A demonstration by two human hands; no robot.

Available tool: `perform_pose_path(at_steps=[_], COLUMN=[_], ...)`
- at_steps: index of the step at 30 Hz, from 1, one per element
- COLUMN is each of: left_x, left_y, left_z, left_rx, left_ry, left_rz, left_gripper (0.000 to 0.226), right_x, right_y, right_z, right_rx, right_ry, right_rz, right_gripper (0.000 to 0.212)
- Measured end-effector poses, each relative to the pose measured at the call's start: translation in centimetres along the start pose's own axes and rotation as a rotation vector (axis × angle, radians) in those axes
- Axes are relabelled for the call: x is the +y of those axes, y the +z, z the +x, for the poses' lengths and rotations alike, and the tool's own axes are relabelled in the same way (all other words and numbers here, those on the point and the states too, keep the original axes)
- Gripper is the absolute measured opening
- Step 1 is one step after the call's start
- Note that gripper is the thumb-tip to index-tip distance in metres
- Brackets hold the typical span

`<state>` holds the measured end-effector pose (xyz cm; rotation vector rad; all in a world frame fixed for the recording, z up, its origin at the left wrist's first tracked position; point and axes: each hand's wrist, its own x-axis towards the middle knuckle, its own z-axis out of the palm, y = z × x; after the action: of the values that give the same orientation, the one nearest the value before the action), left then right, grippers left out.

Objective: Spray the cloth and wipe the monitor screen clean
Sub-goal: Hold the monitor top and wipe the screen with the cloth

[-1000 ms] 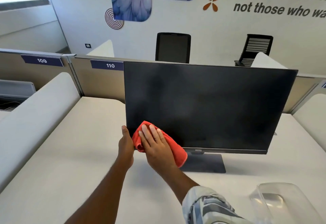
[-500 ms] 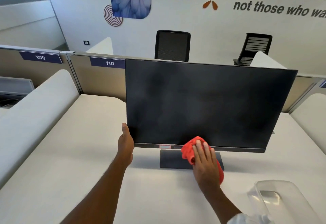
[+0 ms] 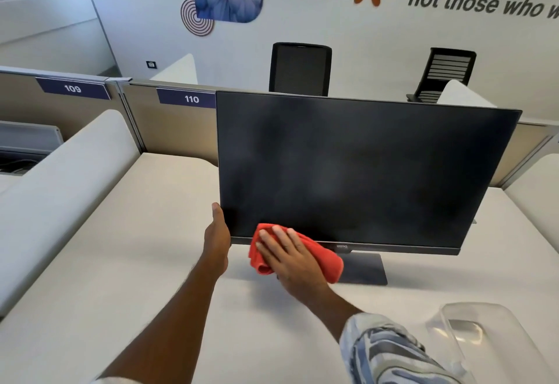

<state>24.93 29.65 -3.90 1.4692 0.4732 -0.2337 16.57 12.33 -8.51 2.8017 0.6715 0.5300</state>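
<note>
Right hand (image 3: pixel 290 259) presses the soft red cloth (image 3: pixel 325 258) flat-fingered on the matte black monitor (image 3: pixel 363 172); left hand (image 3: pixel 216 238) grips its edge.

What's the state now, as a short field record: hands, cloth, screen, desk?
left hand: against black flat monitor at its left edge, low; fingers hidden behind
right hand: flat, pressing red fabric cloth
screen: dark, hazy patches across it
cloth position: bottom-left of screen, overlapping lower bezel
desk: white desk; clear plastic object at near right
</note>
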Motion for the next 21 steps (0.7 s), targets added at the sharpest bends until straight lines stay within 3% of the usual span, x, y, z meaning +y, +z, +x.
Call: perform_pose_path(at_steps=[6,12,14,17,21], left_x=[0.1,-0.2,-0.3,-0.4,-0.7], left_y=[-0.6,-0.2,-0.2,-0.3,0.0], left_z=[-0.5,-0.3,-0.1,0.1,0.2], left_rx=[-0.055,-0.028,-0.016,-0.028,-0.025], left_ry=[0.017,0.042,0.024,-0.018,-0.005], left_rz=[0.071,0.053,0.023,0.013,-0.002], left_gripper=[0.057,0.057,0.061,0.066,0.068], right_x=[-3.7,-1.2,0.4,3.6,6.0], right_y=[0.3,0.8,1.1,1.7,2.0], right_z=[3.5,1.0,-0.9,-5.2,-10.1], right_rx=[-0.007,0.014,0.055,0.107,0.086], right_ry=[-0.072,-0.036,-0.024,0.048,0.256], right_rz=[-0.001,0.009,0.0,-0.027,-0.048], right_gripper=[0.067,0.071,0.062,0.052,0.06])
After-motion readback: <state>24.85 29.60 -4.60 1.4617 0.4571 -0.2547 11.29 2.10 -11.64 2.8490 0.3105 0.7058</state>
